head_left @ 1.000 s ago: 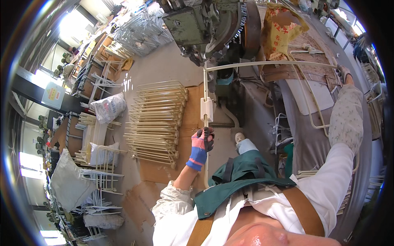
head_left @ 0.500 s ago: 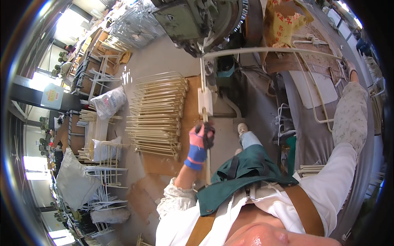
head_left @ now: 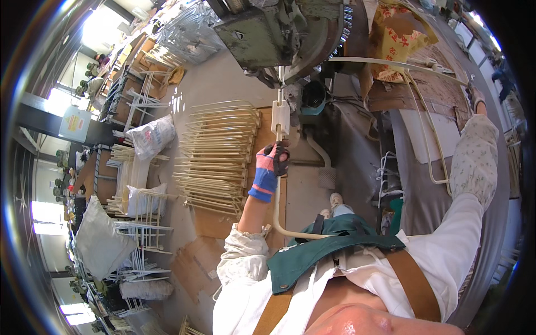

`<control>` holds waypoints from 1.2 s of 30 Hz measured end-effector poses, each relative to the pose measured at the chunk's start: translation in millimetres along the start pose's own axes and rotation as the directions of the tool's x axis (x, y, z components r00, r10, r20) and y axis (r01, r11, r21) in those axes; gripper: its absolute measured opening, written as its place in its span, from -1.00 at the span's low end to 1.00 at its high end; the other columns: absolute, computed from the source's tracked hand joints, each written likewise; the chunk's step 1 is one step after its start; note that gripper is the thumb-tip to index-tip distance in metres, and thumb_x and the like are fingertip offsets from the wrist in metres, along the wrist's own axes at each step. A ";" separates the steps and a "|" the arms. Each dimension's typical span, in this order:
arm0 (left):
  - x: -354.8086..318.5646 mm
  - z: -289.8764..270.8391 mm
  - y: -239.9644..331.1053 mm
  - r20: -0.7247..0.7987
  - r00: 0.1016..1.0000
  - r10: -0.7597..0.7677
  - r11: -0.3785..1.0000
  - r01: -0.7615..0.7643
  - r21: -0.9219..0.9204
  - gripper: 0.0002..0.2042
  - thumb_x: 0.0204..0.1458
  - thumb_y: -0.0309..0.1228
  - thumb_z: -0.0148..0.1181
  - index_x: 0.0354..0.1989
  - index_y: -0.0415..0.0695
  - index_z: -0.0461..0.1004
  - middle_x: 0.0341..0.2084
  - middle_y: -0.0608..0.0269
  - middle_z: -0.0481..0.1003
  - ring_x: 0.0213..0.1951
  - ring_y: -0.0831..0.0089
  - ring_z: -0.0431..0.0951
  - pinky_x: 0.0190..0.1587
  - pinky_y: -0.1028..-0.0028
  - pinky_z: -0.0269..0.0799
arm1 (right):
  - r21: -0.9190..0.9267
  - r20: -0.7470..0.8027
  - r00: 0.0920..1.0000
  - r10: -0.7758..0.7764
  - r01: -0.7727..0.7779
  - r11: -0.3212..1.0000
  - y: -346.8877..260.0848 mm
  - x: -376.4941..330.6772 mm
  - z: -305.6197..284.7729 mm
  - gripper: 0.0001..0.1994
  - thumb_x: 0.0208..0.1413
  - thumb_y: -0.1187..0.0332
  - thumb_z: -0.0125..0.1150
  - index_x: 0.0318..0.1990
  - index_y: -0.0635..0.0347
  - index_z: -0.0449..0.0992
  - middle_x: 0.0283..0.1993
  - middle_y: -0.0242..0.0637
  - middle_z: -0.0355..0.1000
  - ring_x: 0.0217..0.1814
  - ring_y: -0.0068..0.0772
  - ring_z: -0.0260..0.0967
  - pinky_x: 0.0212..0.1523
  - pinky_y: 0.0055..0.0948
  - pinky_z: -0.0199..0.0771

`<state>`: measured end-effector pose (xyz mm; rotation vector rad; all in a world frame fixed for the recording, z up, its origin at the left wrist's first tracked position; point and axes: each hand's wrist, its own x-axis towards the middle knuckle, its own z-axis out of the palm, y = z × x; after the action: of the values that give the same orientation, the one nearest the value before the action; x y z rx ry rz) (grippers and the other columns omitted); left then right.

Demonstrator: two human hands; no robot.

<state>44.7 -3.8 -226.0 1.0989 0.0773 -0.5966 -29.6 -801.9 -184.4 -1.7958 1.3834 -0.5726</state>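
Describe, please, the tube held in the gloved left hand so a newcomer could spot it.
Below the green machine runs one cream tube, gripped by the left hand. Unlike the stacked tubes on the floor, it carries a white block.

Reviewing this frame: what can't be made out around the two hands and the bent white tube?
- Right hand, head view: small at the fisheye rim, sleeve covers the wrist; grip unclear.
- White tube: its upper end vanishes into the green machine.
- Left hand: glove hides the fingers' hold.
- Stacked tubes: too fine to count.
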 end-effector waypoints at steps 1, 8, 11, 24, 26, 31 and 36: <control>-0.7 3.1 -0.1 0.006 1.000 -0.016 1.000 0.016 0.012 -0.71 0.07 -0.29 -0.01 -0.16 -0.27 0.37 -0.78 0.42 0.23 -0.76 0.59 0.21 -0.75 0.60 0.06 | 0.014 -0.021 1.000 -0.004 0.004 1.000 2.8 10.7 -0.4 -0.66 -0.14 -0.03 0.20 -0.54 0.07 0.54 -0.70 -0.47 0.31 -0.77 -0.62 0.06 -0.74 -0.58 0.00; -7.9 25.4 -3.7 -0.062 0.997 -0.036 0.999 0.036 -0.005 -0.71 0.06 -0.32 0.00 -0.14 -0.27 0.35 -0.78 0.45 0.20 -0.78 0.66 0.13 -0.76 0.65 -0.04 | 0.023 0.117 0.993 0.005 -0.007 1.000 -6.4 44.1 25.9 -0.65 -0.17 -0.03 0.23 -0.55 0.07 0.51 -0.71 -0.50 0.24 -0.76 -0.64 -0.01 -0.75 -0.59 -0.10; -8.4 34.0 -3.7 -0.093 0.995 -0.046 0.999 0.046 0.001 -0.72 0.06 -0.33 0.00 -0.14 -0.27 0.35 -0.78 0.44 0.20 -0.79 0.65 0.13 -0.76 0.65 -0.02 | -0.105 0.011 0.998 -0.055 0.056 0.993 -9.0 53.2 36.6 -0.63 -0.17 -0.05 0.23 -0.56 0.09 0.52 -0.71 -0.49 0.22 -0.78 -0.62 -0.02 -0.76 -0.56 -0.09; -5.1 29.7 -11.9 -0.187 0.980 -0.069 0.997 0.073 0.010 -0.72 0.05 -0.30 0.02 -0.15 -0.25 0.37 -0.79 0.43 0.20 -0.80 0.64 0.12 -0.77 0.63 -0.03 | -0.121 0.258 0.964 0.060 -0.029 0.992 -27.8 54.1 82.5 -0.67 -0.11 0.01 0.16 -0.51 0.11 0.53 -0.62 -0.34 0.39 -0.65 -0.47 0.22 -0.56 -0.46 0.23; -6.6 26.8 -11.3 -0.173 0.981 -0.090 0.995 0.095 0.021 -0.72 0.06 -0.30 0.00 -0.16 -0.25 0.37 -0.78 0.45 0.20 -0.78 0.65 0.15 -0.76 0.64 -0.01 | -0.121 0.253 0.966 0.049 -0.019 0.993 -22.8 52.1 78.5 -0.67 -0.11 0.02 0.16 -0.50 0.12 0.53 -0.60 -0.33 0.40 -0.63 -0.46 0.24 -0.54 -0.45 0.24; 13.3 24.1 -17.6 -0.280 0.955 -0.099 0.993 0.114 0.037 -0.78 0.04 -0.28 0.01 -0.25 -0.17 0.39 -0.66 0.34 0.35 -0.69 0.56 0.30 -0.70 0.58 0.17 | -0.248 0.226 0.974 -0.003 0.061 0.967 4.3 36.4 56.8 -0.66 -0.12 0.03 0.16 -0.47 0.14 0.53 -0.57 -0.32 0.42 -0.58 -0.43 0.29 -0.49 -0.42 0.29; -0.2 3.5 4.3 -0.226 0.974 -0.008 0.957 0.074 0.282 -0.82 0.03 -0.34 -0.01 -0.29 -0.17 0.43 -0.75 0.34 0.28 -0.77 0.53 0.25 -0.80 0.54 0.08 | -0.332 0.135 0.990 0.049 -0.002 0.943 -20.1 -11.6 74.9 -0.66 -0.13 0.04 0.17 -0.45 0.17 0.54 -0.54 -0.30 0.45 -0.54 -0.40 0.35 -0.44 -0.40 0.33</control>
<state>45.9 -5.3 -220.8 1.4504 0.2132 -0.5303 34.5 -765.8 -211.5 -2.0358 1.4674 -0.1989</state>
